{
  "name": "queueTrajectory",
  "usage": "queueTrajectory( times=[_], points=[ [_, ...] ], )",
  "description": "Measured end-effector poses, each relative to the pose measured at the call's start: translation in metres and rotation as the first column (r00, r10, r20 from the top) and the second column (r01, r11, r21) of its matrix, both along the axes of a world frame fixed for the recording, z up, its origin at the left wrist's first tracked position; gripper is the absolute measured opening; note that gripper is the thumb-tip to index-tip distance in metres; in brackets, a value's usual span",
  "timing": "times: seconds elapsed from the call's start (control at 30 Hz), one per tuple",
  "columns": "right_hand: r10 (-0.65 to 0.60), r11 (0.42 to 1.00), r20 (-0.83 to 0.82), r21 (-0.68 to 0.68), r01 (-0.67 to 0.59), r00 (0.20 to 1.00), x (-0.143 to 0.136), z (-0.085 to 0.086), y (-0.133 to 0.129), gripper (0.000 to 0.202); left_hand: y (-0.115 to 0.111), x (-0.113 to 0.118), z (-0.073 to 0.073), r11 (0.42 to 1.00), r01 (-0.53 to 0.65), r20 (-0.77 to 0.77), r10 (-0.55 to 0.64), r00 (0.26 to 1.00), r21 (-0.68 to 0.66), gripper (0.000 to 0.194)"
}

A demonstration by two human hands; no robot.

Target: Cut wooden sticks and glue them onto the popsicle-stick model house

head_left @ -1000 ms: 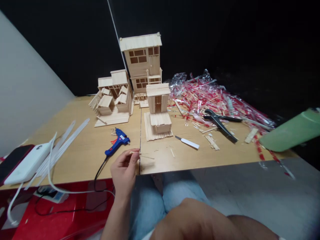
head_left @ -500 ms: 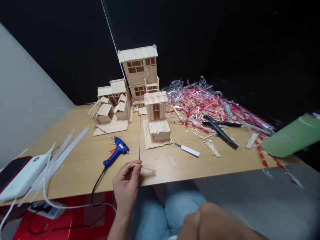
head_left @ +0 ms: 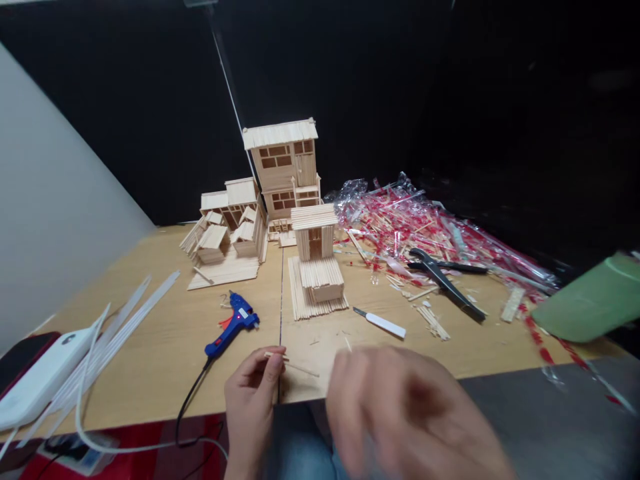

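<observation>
My left hand [head_left: 253,393] pinches thin wooden sticks [head_left: 303,369] between thumb and fingers at the table's front edge. Large and blurred in the foreground, my right hand [head_left: 405,407] hangs with curled fingers to the right of them; whether it holds anything does not show. Beyond my hands stands a small stick-built model house [head_left: 320,267] on a slatted base. A white-handled craft knife [head_left: 380,323] lies to its right, and a blue hot glue gun [head_left: 233,323] rests on its side to the left.
Behind stand a tall model house [head_left: 285,160] and a low model courtyard [head_left: 225,233]. A heap of wrappers and sticks [head_left: 395,220] fills the back right, with black pliers [head_left: 450,287] before it. A green container [head_left: 590,300] leans far right. White glue sticks [head_left: 130,327] and a power bank [head_left: 45,380] lie left.
My right hand has risen from the lower edge to above the table's front edge, near the sticks. My left hand keeps its pinch. The view has tilted up slightly.
</observation>
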State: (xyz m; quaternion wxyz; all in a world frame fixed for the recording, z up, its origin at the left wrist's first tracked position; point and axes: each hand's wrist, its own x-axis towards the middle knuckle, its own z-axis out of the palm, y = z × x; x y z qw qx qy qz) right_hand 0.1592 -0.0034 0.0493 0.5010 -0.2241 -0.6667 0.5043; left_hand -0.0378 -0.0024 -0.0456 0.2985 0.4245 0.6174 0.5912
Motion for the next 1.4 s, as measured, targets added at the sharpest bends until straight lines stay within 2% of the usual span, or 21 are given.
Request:
queueTrajectory(
  times=[0.1, 0.2, 0.3, 0.43, 0.53, 0.63, 0.73, 0.83, 0.87, 0.97, 1.1, 1.17, 1.23, 1.33, 1.4],
  points=[
    [-0.180, 0.984, 0.208, 0.053, 0.173, 0.961, -0.007, -0.017, 0.022, 0.009, 0.001, 0.004, 0.001, 1.000, 0.031, 0.067, -0.031, 0.997, 0.004, 0.027],
    [-0.174, 0.984, 0.358, 0.041, 0.171, 0.917, -0.014, -0.041, 0.034, 0.012, 0.005, 0.011, 0.001, 0.996, 0.061, 0.073, -0.066, 0.995, 0.066, 0.023],
    [-0.173, 0.981, 0.358, -0.016, 0.191, 0.918, -0.015, -0.058, 0.037, 0.013, 0.008, 0.017, 0.001, 0.993, 0.065, 0.061, -0.071, 0.996, 0.100, 0.023],
    [-0.171, 0.980, 0.334, -0.036, 0.194, 0.927, -0.011, -0.068, 0.039, 0.015, 0.009, 0.019, 0.000, 0.997, 0.050, 0.031, -0.052, 0.998, 0.063, 0.027],
    [-0.238, 0.962, 0.313, -0.054, 0.268, 0.920, -0.005, -0.074, 0.047, 0.013, 0.008, 0.014, -0.007, 0.998, 0.067, -0.035, -0.066, 0.997, 0.019, 0.031],
    [-0.221, 0.933, 0.230, -0.232, 0.274, 0.948, 0.004, -0.078, 0.059, 0.009, 0.010, 0.007, -0.013, 0.994, 0.109, -0.186, -0.107, 0.977, 0.001, 0.035],
    [-0.131, 0.889, 0.109, -0.428, 0.166, 0.985, 0.012, -0.074, 0.071, 0.026, 0.015, 0.005, -0.006, 0.990, 0.073, -0.431, -0.015, 0.902, 0.117, 0.040],
    [-0.064, 0.855, -0.011, -0.516, 0.049, 0.998, 0.016, -0.062, 0.079, 0.034, 0.024, 0.008, 0.015, 0.946, 0.106, -0.605, 0.107, 0.789, 0.306, 0.036],
    [-0.033, 0.843, -0.047, -0.538, 0.002, 0.998, 0.016, -0.057, 0.082, 0.036, 0.028, 0.010, 0.023, 0.932, 0.159, -0.632, 0.089, 0.770, 0.326, 0.035],
    [0.060, 0.795, -0.107, -0.596, -0.112, 0.992, 0.016, -0.044, 0.087, 0.039, 0.045, 0.012, 0.043, 0.895, 0.301, -0.623, -0.033, 0.781, 0.330, 0.027],
    [0.117, 0.766, -0.105, -0.624, -0.157, 0.988, 0.019, -0.034, 0.096, 0.042, 0.066, 0.010, 0.057, 0.864, 0.369, -0.566, -0.125, 0.815, 0.341, 0.012],
    [0.131, 0.783, -0.088, -0.601, -0.157, 0.987, 0.022, -0.033, 0.103, 0.039, 0.076, 0.008, 0.060, 0.859, 0.392, -0.543, -0.167, 0.823, 0.330, 0.009],
    [0.111, 0.837, -0.048, -0.534, -0.119, 0.993, 0.026, -0.031, 0.113, 0.034, 0.087, 0.007, 0.063, 0.875, 0.378, -0.491, -0.197, 0.849, 0.302, 0.013],
    [-0.006, 0.934, 0.047, -0.357, 0.022, 0.999, 0.028, -0.024, 0.130, 0.029, 0.109, 0.009, 0.067, 0.910, 0.311, -0.280, -0.234, 0.931, 0.275, 0.017],
    [-0.104, 0.968, 0.096, -0.220, 0.123, 0.990, 0.028, -0.018, 0.143, 0.027, 0.124, 0.012, 0.070, 0.915, 0.293, -0.137, -0.264, 0.955, 0.279, 0.019]
  ],
)
